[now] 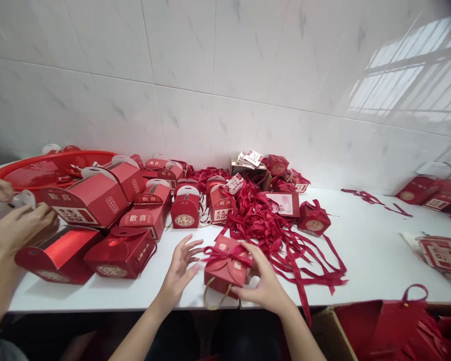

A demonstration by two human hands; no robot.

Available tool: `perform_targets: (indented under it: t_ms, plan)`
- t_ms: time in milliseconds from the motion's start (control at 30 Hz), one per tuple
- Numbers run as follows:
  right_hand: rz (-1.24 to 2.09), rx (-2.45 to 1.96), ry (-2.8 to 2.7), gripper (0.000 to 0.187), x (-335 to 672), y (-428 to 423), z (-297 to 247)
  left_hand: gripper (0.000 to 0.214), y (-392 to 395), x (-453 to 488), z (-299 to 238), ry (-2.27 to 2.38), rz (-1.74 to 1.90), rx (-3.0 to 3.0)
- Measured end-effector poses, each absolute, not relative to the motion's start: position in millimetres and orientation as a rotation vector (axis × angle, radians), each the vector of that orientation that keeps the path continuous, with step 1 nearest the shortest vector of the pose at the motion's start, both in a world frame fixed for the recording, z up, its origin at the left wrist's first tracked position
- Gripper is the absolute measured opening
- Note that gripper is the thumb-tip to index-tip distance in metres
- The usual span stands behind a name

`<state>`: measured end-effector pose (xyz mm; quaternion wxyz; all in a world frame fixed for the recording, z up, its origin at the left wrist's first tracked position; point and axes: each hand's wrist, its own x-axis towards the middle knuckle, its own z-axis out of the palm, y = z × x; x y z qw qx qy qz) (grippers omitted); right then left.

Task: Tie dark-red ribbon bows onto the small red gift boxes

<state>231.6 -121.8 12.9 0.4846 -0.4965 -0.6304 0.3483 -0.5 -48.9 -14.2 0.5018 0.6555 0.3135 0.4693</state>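
A small red gift box (pixel 225 268) tied with a red ribbon bow sits at the front edge of the white table (pixel 368 260). My right hand (pixel 263 283) rests on its right side, fingers curled round the box. My left hand (pixel 178 271) hovers just left of the box with fingers spread, holding nothing. A gold cord loop hangs from the box over the table edge.
Several red gift boxes (pixel 143 215) crowd the left and back. A heap of loose red ribbons (pixel 278 230) lies right of my box. A red tray (pixel 41 168) is at far left. Another person's hands (pixel 18 225) work at left. A carton of red bags (pixel 391 326) stands below right.
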Motion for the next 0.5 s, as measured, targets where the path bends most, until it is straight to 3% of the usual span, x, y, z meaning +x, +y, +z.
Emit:
perform_targets:
  t_ms: [133, 333, 500]
  plan:
    - [0.709, -1.323, -1.052, 0.09, 285.7, -125.9, 29.9, 0.047, -45.2, -2.4, -32.9, 1.0, 0.99, 1.696]
    - [-0.061, -1.834, -0.304, 0.103, 365.0, -118.1, 23.6, 0.039, -39.5, -6.2, -51.8, 1.148, 0.877, 1.836]
    - [-0.063, -1.929, -0.227, 0.113, 402.4, -84.6, 11.5, 0.034, -40.8, -8.4, -52.4, 1.192, 0.834, 1.907]
